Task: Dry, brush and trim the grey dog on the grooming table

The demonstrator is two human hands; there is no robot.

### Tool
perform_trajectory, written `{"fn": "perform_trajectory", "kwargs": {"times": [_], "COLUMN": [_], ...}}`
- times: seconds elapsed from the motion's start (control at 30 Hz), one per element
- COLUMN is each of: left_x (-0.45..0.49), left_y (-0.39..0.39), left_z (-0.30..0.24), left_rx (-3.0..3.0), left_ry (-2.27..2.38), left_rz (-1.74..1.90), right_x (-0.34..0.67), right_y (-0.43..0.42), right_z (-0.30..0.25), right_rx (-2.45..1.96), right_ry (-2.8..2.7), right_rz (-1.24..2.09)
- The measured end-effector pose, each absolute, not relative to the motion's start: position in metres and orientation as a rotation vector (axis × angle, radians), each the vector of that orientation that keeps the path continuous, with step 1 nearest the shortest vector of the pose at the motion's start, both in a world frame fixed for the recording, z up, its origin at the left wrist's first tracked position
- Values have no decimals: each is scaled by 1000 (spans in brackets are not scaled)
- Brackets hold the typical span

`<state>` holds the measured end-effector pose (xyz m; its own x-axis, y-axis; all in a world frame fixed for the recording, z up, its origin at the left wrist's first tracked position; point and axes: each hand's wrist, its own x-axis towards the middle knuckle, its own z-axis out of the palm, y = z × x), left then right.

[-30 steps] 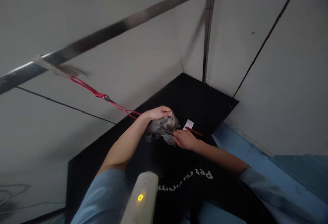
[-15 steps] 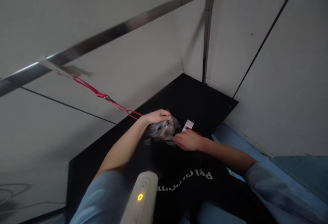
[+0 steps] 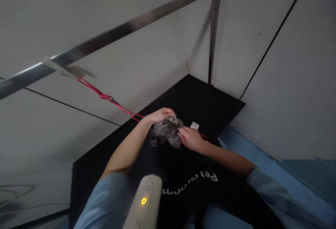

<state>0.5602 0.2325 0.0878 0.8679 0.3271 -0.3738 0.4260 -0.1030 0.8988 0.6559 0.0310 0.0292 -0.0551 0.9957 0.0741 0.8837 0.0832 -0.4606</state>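
Note:
A small grey, fluffy dog (image 3: pixel 164 133) is on the black table, its head between my hands. My left hand (image 3: pixel 163 114) is closed on the fur at the top of its head, fingers pinched together. In my right hand (image 3: pixel 191 138) is a thin, dark comb (image 3: pixel 172 126), lying across the fur of the face; its teeth are too small to make out. Beyond my right hand lie a white flat piece (image 3: pixel 194 125) and an orange-brown strip (image 3: pixel 204 136), partly hidden by the hand.
A metal bar (image 3: pixel 126 29) crosses above the black table (image 3: pixel 202 96), held by an upright post (image 3: pixel 213 47). From it a red cord (image 3: pixel 105 97) runs down towards the dog. A pale device with a yellow light (image 3: pixel 144 201) hangs before my black apron (image 3: pixel 189 183). Light walls stand behind.
My right hand has moved the comb up from below the dog's chin to across its face. The dog's head has turned or tilted, and my left hand has shifted slightly up.

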Motion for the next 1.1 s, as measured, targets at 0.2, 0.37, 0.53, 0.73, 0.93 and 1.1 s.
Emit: {"fn": "perform_trajectory", "kwargs": {"times": [0.2,0.37,0.53,0.73,0.93,1.1], "left_x": [559,555,551,557,561,563], "left_y": [230,233,238,239,238,241], "left_z": [92,92,86,79,76,70], "left_rx": [1680,1680,1685,1732,1688,1598], "left_ry": [565,563,586,680,717,777], "left_rz": [-93,-104,-33,91,121,123], "right_x": [663,666,657,646,636,625], "right_y": [42,48,44,45,50,49], "right_z": [27,19,10,6,9,5], "right_rx": [-1672,-1865,-1734,-1864,-1877,-1853], "right_ry": [-2315,-2237,-2490,-2471,-2393,-2506], "right_rz": [428,268,436,397,352,493]}}
